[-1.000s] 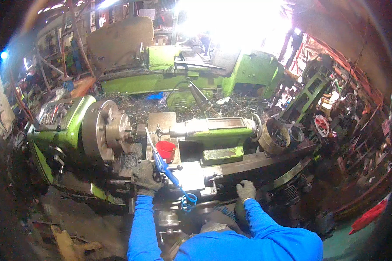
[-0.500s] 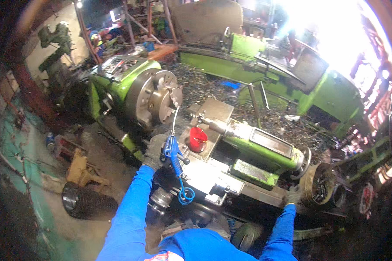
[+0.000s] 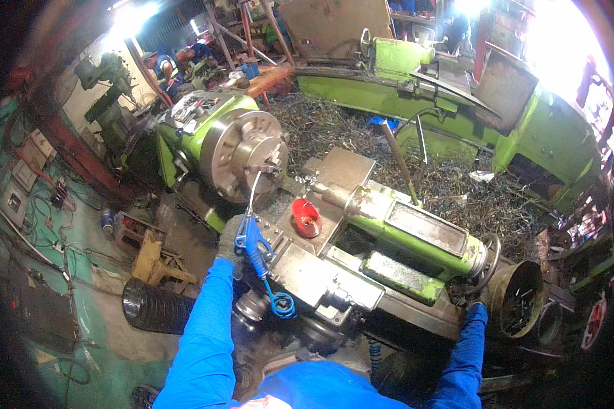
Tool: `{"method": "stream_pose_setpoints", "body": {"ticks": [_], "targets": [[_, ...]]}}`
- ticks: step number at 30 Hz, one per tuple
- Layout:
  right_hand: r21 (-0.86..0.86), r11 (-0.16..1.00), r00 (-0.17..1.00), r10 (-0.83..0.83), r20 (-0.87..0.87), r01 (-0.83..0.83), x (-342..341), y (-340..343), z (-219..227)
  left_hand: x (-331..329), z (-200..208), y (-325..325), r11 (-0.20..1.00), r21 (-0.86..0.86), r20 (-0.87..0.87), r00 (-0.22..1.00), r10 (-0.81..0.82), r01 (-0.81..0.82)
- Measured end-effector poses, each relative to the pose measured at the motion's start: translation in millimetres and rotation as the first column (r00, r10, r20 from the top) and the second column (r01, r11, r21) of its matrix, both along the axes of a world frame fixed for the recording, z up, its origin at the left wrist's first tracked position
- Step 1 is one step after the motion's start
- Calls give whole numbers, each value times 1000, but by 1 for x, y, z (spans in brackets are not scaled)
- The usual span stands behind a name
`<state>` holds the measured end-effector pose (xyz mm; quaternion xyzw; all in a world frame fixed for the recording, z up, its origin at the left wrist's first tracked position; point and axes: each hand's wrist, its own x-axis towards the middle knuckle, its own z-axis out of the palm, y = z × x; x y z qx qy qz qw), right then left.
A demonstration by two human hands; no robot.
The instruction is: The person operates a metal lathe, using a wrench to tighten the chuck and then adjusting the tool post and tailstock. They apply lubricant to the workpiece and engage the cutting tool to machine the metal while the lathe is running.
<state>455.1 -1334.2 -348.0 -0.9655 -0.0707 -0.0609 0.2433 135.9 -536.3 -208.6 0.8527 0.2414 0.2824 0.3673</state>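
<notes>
Hands first: the left hand (image 3: 230, 235), in a grey glove, is closed around the blue air gun (image 3: 252, 247), whose thin metal nozzle (image 3: 254, 192) reaches up and away from it to the jaws of the round steel chuck (image 3: 242, 158). One coiled blue hose (image 3: 278, 303) hangs from the gun's handle, just below and right of that hand. The chuck sits on the green lathe (image 3: 416, 235) that runs from the left hand across to the right one. Left of the left hand and lower, one black ribbed drum (image 3: 155, 307) lies on the floor, with one yellow stand (image 3: 153, 262) just above it. Between the two hands, nearer the left, one red cup (image 3: 306, 217) sits on the lathe's grey carriage (image 3: 320, 273). The right hand (image 3: 472, 300) is at the far end of the lathe, just below the handwheel (image 3: 488, 262); it is mostly hidden there, so I cannot tell whether it is spread or closed. Right of it one rusty round bucket (image 3: 518, 300) lies open-mouthed. Beyond both hands, metal shavings (image 3: 450, 187) cover the ground before a second green lathe (image 3: 416, 82).
</notes>
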Motion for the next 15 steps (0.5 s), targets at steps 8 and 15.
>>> {"method": "stream_pose_setpoints", "body": {"ticks": [8,15], "targets": [[-94,971,913,172,-370,-221,-7,-72,48,36,61,-47,957,284,-134,991,-25,62],[342,910,966,258,-18,-236,34,6,223,7,54,-38,963,268,-343,938,56,41]]}}
